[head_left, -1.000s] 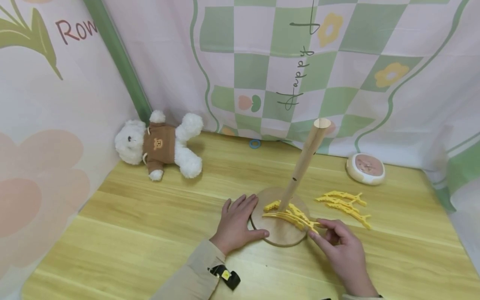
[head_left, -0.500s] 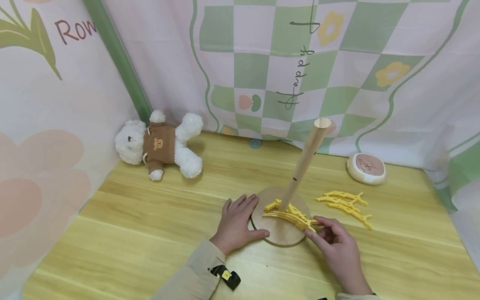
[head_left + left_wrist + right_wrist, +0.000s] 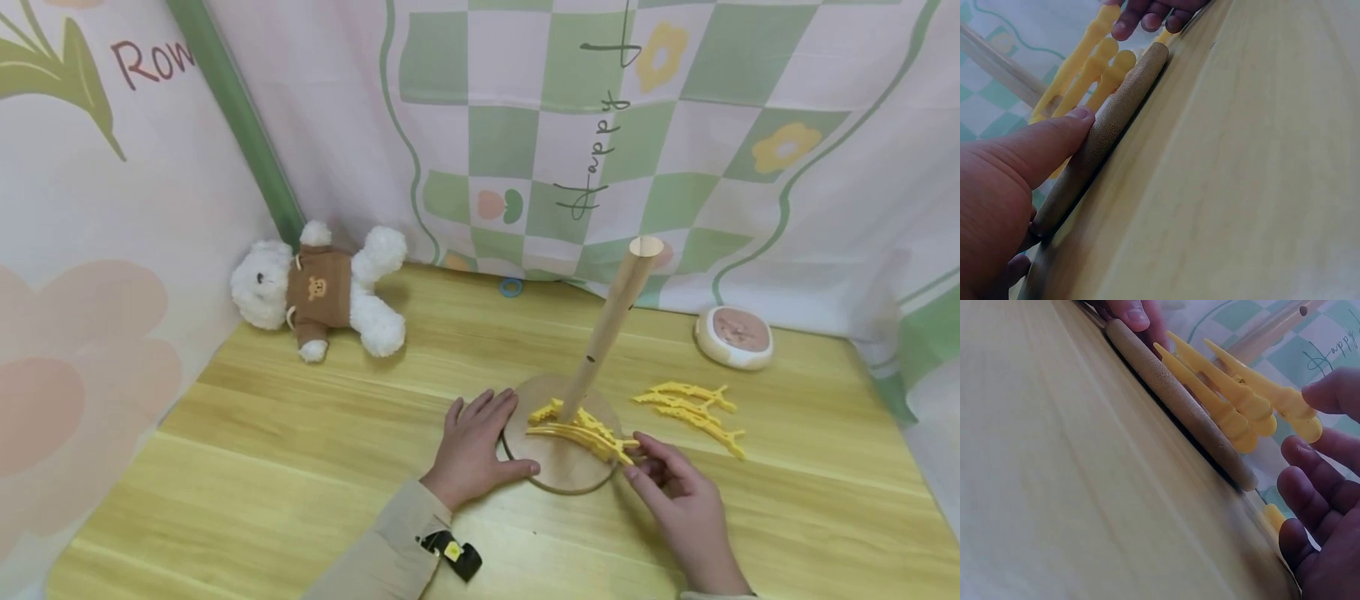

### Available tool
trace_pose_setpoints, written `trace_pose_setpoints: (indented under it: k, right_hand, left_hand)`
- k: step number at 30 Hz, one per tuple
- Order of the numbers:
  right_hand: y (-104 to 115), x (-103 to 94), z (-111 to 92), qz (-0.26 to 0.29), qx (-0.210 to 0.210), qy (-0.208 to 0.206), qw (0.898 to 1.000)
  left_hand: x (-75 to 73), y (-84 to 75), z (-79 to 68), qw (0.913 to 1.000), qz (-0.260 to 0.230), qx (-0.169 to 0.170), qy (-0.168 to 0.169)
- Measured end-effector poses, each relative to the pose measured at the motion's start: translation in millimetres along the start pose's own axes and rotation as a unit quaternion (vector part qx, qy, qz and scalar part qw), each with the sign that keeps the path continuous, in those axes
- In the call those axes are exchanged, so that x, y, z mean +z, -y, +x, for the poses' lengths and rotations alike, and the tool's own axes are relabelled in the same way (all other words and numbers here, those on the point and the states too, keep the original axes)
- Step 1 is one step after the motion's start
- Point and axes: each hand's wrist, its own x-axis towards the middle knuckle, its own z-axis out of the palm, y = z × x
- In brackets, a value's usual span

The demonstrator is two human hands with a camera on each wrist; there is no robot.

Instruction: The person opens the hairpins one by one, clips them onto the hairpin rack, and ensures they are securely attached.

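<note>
In the head view, a round wooden base (image 3: 567, 477) carries an upright wooden post (image 3: 609, 321) with small dark holes. Several yellow alligator hair clips (image 3: 577, 431) lie on the base around the post's foot. My left hand (image 3: 472, 454) rests at the base's left edge, fingers spread and thumb on its rim. Over the base's right edge, my right hand (image 3: 678, 500) pinches the forked end of one hair clip between thumb and index finger. In the right wrist view, that hair clip (image 3: 1272, 394) sits above the others, its end between the thumb and fingertip.
More yellow hair clips (image 3: 693, 408) lie on the table right of the base. A pink and white clock-like object (image 3: 735, 336) stands at the back right. A white plush toy (image 3: 322, 287) in brown lies at the back left, and a blue ring (image 3: 511, 287) lies by the curtain.
My right hand has shifted slightly left and then back right, with the pinched hair clip's forked end moving a little. My left hand has stayed in place.
</note>
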Motion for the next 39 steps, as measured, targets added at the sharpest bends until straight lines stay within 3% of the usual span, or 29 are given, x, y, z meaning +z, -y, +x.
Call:
trace_pose_setpoints:
  k: [7, 16, 39]
  right_hand:
    - [2.1, 0.8, 1.0, -0.006, 0.023, -0.02, 1.0]
    - [1.0, 2.0, 1.4, -0.026, -0.004, -0.025, 0.999]
    - [0.0, -0.8, 6.0, -0.09, -0.004, -0.004, 0.996]
  left_hand:
    - [0.2, 0.5, 0.4, 1.0, -0.004, 0.0, 0.003]
    - [3.5, 3.1, -0.5, 1.0, 0.007, 0.007, 0.002]
    - [-2.2, 3.6, 6.0, 0.999, 0.029, 0.025, 0.024]
